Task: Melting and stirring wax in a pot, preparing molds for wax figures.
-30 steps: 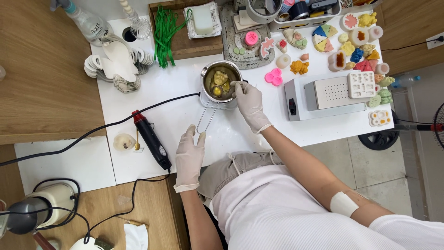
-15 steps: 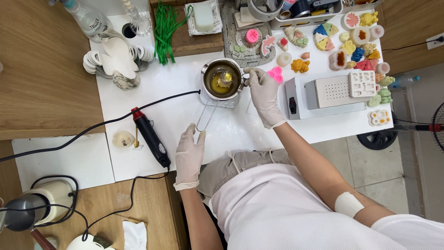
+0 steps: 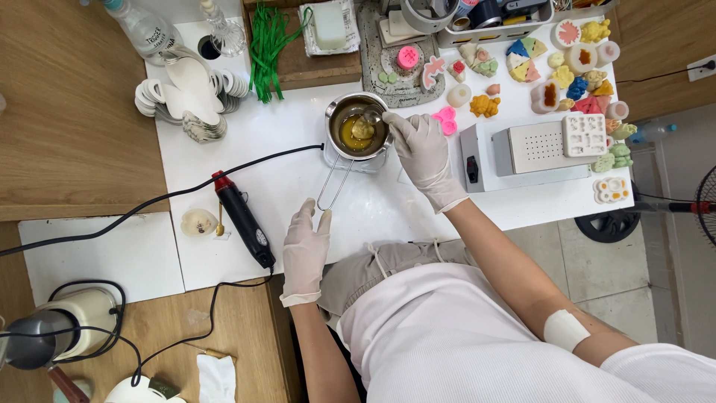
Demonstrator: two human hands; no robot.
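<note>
A small steel melting pot [image 3: 333, 113] with a wire handle stands on the white table [image 3: 388, 216], holding yellow liquid and a soft lump. My right hand [image 3: 422, 153], in a white glove, is at the pot's right rim and holds a metal spoon [image 3: 370, 116] dipped into the liquid. My left hand [image 3: 306, 248], also gloved, rests flat on the table near the front edge, below the pot's handle, holding nothing.
A black and red heat tool [image 3: 242, 219] with its cable lies left of my left hand. A white box-shaped appliance [image 3: 533, 153] stands to the right. Coloured moulded shapes [image 3: 567, 71], a pink piece [image 3: 446, 119], green strips [image 3: 268, 45] and white cut-outs [image 3: 186, 89] crowd the back.
The pot's solid lumps have melted down to liquid with one lump. My right hand went from the pot to its right side and back to the rim. My left hand stayed put.
</note>
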